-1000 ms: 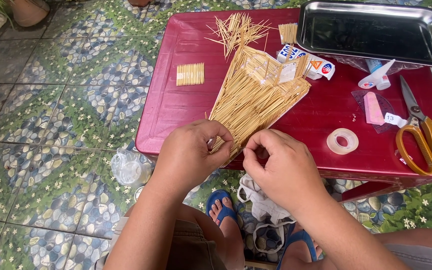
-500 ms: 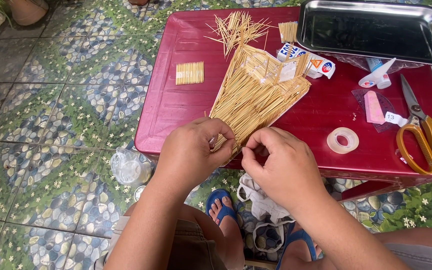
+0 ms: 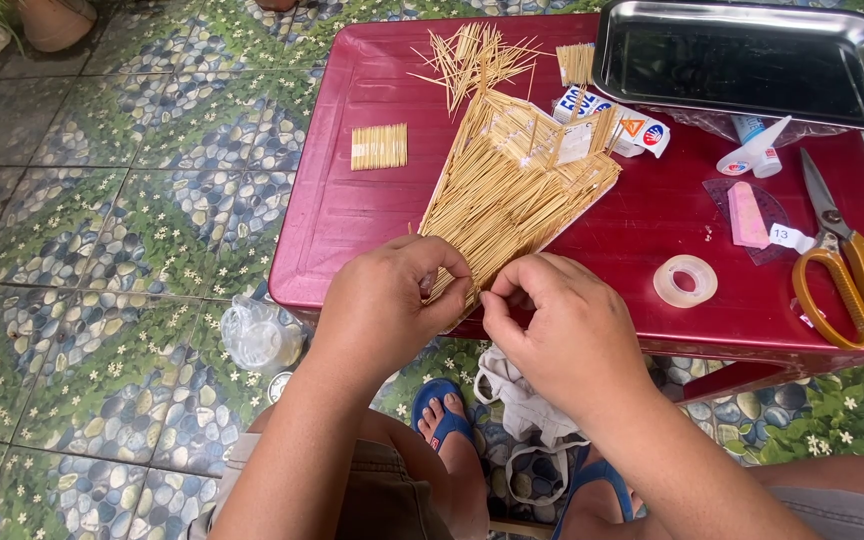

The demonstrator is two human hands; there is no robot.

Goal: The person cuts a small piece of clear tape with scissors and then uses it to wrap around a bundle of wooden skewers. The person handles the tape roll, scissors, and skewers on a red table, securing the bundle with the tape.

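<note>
A model made of many glued toothpicks (image 3: 512,190) lies on a dark red plastic table (image 3: 352,210), its narrow end pointing at me. My left hand (image 3: 387,305) curls around that near tip, thumb and fingers pinching it at the table's front edge. My right hand (image 3: 562,335) sits just to the right, fingertips pinched together against the same tip; whether a single toothpick is between them is hidden.
Loose toothpicks (image 3: 472,55) and a small flat toothpick panel (image 3: 379,147) lie further back. A steel tray (image 3: 752,55), glue bottle (image 3: 752,150), tape roll (image 3: 685,280) and yellow-handled scissors (image 3: 852,275) sit on the right. A crumpled plastic bag (image 3: 257,335) lies on the tiled floor.
Both hands stay at the model's near tip; the fingers shift only slightly, the right fingertips closing in toward the left thumb.
</note>
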